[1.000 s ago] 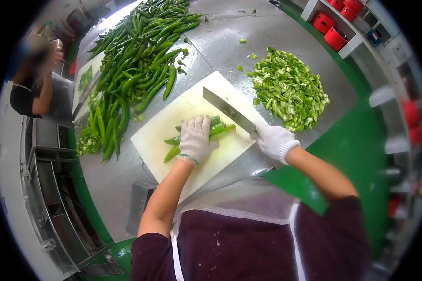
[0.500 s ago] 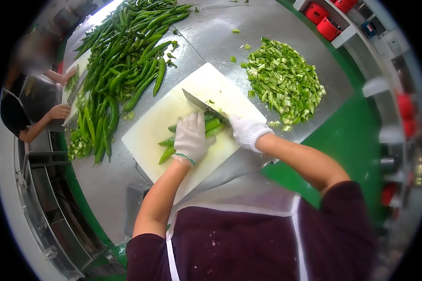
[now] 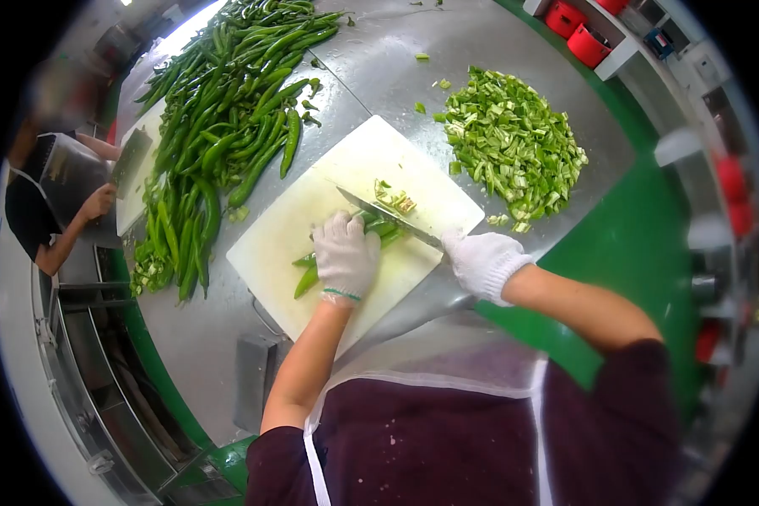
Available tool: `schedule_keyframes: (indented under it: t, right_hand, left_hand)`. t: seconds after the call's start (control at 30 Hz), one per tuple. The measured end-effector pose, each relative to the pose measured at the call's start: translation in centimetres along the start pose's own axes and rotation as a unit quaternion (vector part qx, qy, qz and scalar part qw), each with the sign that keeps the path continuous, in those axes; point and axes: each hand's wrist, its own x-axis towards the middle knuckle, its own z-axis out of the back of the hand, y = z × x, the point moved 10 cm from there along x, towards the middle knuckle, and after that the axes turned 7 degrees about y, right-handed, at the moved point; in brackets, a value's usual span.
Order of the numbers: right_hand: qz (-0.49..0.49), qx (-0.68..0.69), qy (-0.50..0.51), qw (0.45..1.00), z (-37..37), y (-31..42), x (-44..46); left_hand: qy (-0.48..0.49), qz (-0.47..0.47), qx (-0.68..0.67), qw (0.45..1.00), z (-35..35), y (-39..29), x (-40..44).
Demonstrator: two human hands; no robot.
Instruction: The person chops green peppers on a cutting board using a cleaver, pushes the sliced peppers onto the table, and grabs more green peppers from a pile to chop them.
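Note:
My gloved left hand (image 3: 347, 257) presses down on a few long green chili peppers (image 3: 307, 281) lying on a white cutting board (image 3: 266, 239). Its fingers are curled over them. In my gloved right hand (image 3: 485, 263) is the handle of a knife (image 3: 390, 217), the fingers wrapped round it. The blade lies across the pepper ends, just beyond my left fingertips. Small cut pepper pieces (image 3: 394, 196) sit on the board on the far side of the blade.
A heap of chopped peppers (image 3: 514, 148) is on the metal table (image 3: 388, 51) to the right. Whole peppers (image 3: 228, 126) are piled at the left. Across the table, a co-worker (image 3: 59, 185) holds a broad knife (image 3: 131, 158) over another board. Red pots (image 3: 588, 46) stand on a shelf.
The knife and my right hand have moved toward me and to the right. More cut pieces show beyond the blade. The co-worker's knife has been raised off the board.

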Motion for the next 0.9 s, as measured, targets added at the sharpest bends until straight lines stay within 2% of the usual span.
schedule_keyframes:
  t: [0.23, 0.37, 0.47, 0.6, 0.7, 0.73, 0.8, 0.9]
  right_hand:
    - [-0.009, 0.032, 0.054, 0.998, 0.0, 0.7, 3.7]
    - [0.036, 0.04, -0.037, 0.998, -1.5, 1.0, 7.6]
    - [0.059, 0.026, -0.053, 0.997, -0.8, 0.7, 7.1]
    - [0.031, 0.044, -0.097, 0.994, 1.3, 0.2, 3.8]
    - [0.023, 0.074, -0.021, 0.997, 1.7, 0.7, 0.7]
    - [0.081, 0.075, -0.02, 0.994, 1.1, 1.1, 0.5]
    - [0.043, 0.049, 0.012, 0.998, 0.2, 0.6, 0.7]
    - [0.015, 0.037, 0.04, 0.998, -1.0, 0.0, 1.4]
  left_hand:
    - [-0.008, 0.008, -0.007, 1.0, 0.5, -0.4, 0.2]
    - [0.012, 0.021, -0.025, 0.999, 0.4, -0.1, 0.9]
    - [0.011, 0.009, -0.029, 0.999, 0.5, -0.2, 0.1]
    - [0.011, 0.008, -0.065, 0.998, 1.0, 0.1, 0.3]
    - [-0.013, -0.007, -0.054, 0.998, 2.0, -0.3, 0.1]
    - [-0.003, -0.002, -0.059, 0.998, 1.7, -0.1, 0.3]
    - [0.02, 0.011, -0.07, 0.997, 0.8, 0.4, 0.1]
    - [0.007, 0.023, -0.01, 1.0, 0.6, 0.1, -0.1]
